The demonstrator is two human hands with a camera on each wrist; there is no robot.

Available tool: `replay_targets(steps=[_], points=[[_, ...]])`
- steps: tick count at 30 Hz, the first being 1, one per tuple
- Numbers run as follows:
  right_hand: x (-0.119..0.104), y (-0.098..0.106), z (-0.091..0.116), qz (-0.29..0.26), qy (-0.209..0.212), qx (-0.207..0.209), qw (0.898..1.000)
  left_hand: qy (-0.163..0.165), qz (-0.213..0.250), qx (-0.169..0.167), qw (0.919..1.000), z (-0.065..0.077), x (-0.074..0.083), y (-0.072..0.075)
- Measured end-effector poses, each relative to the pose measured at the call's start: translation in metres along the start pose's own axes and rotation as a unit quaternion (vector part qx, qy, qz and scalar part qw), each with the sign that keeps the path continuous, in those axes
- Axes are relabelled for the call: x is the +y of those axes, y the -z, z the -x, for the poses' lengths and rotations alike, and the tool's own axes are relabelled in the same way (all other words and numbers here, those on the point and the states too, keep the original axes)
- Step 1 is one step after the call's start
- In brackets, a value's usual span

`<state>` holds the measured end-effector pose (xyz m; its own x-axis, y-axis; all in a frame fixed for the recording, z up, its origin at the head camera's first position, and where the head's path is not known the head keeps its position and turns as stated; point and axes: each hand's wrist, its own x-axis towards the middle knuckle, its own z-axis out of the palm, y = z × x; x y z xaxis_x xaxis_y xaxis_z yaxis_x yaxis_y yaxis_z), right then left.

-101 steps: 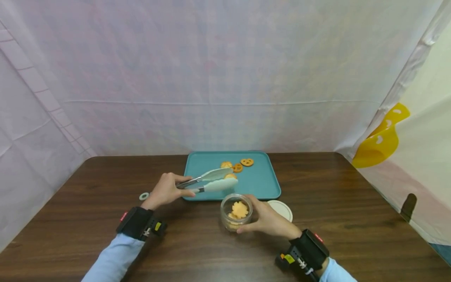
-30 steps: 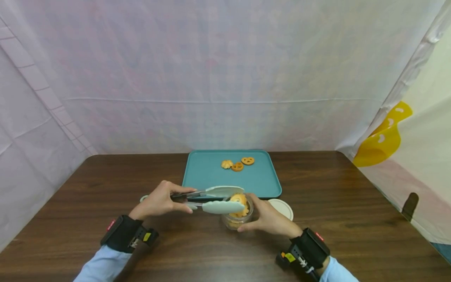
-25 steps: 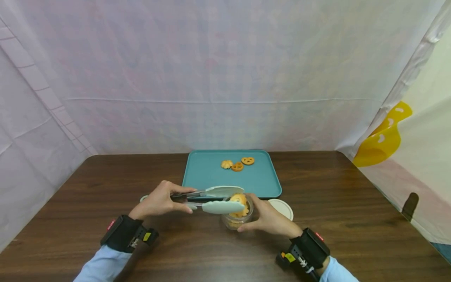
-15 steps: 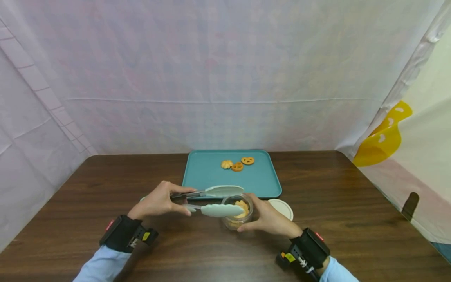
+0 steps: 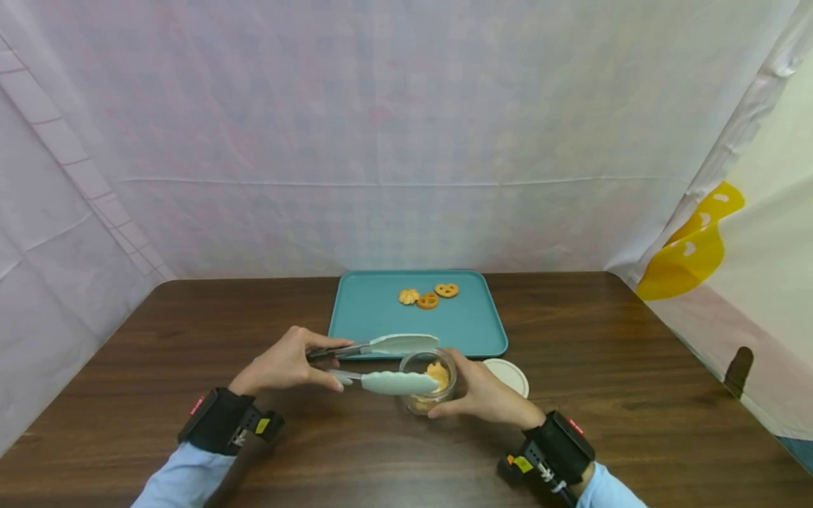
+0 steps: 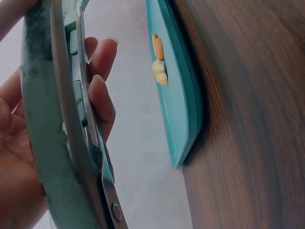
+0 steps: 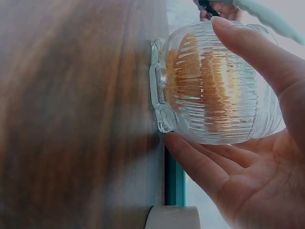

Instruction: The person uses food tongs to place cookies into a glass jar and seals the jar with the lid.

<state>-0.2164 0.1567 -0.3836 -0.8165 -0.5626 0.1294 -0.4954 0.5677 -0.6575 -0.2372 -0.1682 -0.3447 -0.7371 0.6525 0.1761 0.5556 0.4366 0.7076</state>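
My left hand grips a pair of tongs by its metal arms. The pale green scalloped tips stand apart over the mouth of a ribbed glass jar, one tip across its near part and the other at its far rim. Inside the jar lie golden cookies, partly hidden by the near tip; the right wrist view shows them stacked behind the glass. My right hand holds the jar upright on the table, thumb on one side and fingers round the other.
Behind the jar lies a teal tray bearing a flower-shaped cookie and two pretzel-shaped ones. A white lid rests beside my right hand. A white curtain hangs behind the wooden table.
The tongs came from over the tray to the jar with a cookie. Within the last second their tips have spread, and the cookie has dropped into the jar. My right hand stays put.
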Motion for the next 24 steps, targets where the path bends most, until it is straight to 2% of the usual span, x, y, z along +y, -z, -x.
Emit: replay_targets(steps=[9, 16, 24], points=[[0.000, 0.000, 0.000, -0.007, 0.000, 0.001, 1.000, -0.006, 0.003, 0.018, 0.9998, 0.001, 0.000, 0.001], [-0.001, -0.001, 0.000, -0.002, -0.005, 0.002, 1.000, 0.007, -0.038, 0.064, 0.9972, -0.003, 0.001, 0.001], [-0.001, -0.001, -0.001, -0.002, -0.006, 0.005, 1.000, 0.033, -0.055, 0.117, 0.9910, -0.010, 0.001, 0.001]])
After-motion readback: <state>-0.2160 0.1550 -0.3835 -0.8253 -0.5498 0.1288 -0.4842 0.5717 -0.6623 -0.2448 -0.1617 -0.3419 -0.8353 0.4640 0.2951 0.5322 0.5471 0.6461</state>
